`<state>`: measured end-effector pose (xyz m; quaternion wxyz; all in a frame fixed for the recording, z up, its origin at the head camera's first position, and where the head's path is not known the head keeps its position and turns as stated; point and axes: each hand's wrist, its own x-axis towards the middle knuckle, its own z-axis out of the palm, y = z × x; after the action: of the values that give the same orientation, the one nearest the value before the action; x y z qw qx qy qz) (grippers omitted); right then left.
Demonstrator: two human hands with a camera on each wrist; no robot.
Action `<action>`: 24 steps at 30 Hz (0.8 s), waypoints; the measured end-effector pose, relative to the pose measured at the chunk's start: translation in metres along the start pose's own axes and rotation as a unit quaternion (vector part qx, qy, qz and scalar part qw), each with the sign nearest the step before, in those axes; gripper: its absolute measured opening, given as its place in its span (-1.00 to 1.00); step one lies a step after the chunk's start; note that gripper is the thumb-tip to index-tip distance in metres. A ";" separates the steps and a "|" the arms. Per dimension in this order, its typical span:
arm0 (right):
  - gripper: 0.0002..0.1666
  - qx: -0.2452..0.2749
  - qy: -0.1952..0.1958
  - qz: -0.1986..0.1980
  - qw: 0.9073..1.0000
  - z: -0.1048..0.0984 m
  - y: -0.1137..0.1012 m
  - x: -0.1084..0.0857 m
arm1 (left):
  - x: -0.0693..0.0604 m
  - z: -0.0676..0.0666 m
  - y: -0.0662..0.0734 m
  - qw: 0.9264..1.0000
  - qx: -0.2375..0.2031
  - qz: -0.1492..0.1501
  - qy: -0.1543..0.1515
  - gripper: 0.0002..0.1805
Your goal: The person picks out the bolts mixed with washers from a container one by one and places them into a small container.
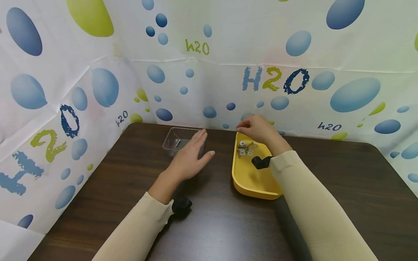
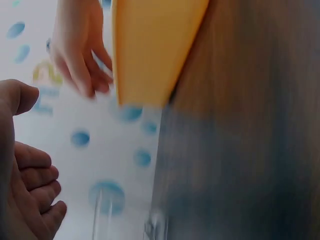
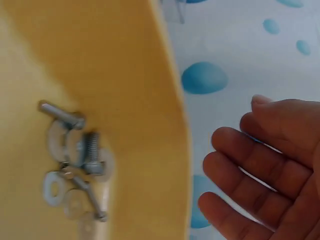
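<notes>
My left hand [image 1: 189,159] is held over the near right side of a clear plastic container [image 1: 168,143], fingers straight and thumb spread, gripping nothing. Inside that container lie a few metal bolts [image 1: 177,142]. Above the far end of a yellow tray [image 1: 258,192] hovers my right hand [image 1: 258,129], its fingers loosely bent. The right wrist view shows this hand [image 3: 270,165] beside the tray's edge, holding nothing visible. Metal bolts [image 3: 93,152] and flat washers [image 3: 53,188] lie together in the tray's far part.
The dark wooden table [image 1: 222,224] carries both containers, the clear one left of the yellow one. Behind it hangs a white sheet [image 1: 202,94] printed with blue and green drops. A black wrist device [image 1: 181,206] sits at the left cuff, another [image 1: 261,162] at the right.
</notes>
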<state>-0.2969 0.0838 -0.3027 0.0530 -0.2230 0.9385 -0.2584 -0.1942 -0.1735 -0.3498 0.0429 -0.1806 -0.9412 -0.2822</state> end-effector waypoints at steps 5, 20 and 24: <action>-0.63 0.013 -0.033 0.057 0.998 0.011 0.014 0.002 | -0.006 0.015 0.027 0.999 -0.024 0.025 -0.039 -0.23; -0.66 0.002 -0.064 0.135 0.989 0.037 0.038 0.003 | -0.012 0.043 0.049 0.991 0.031 0.078 -0.103 -0.21; -0.64 -0.009 -0.067 0.132 0.989 0.040 0.041 0.003 | -0.012 0.045 0.049 0.989 0.052 0.082 -0.110 -0.21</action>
<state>-0.3067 0.0957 -0.3581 0.1475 -0.1142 0.9562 -0.2255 -0.1637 -0.1144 -0.3646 -0.0285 -0.2847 -0.9355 -0.2072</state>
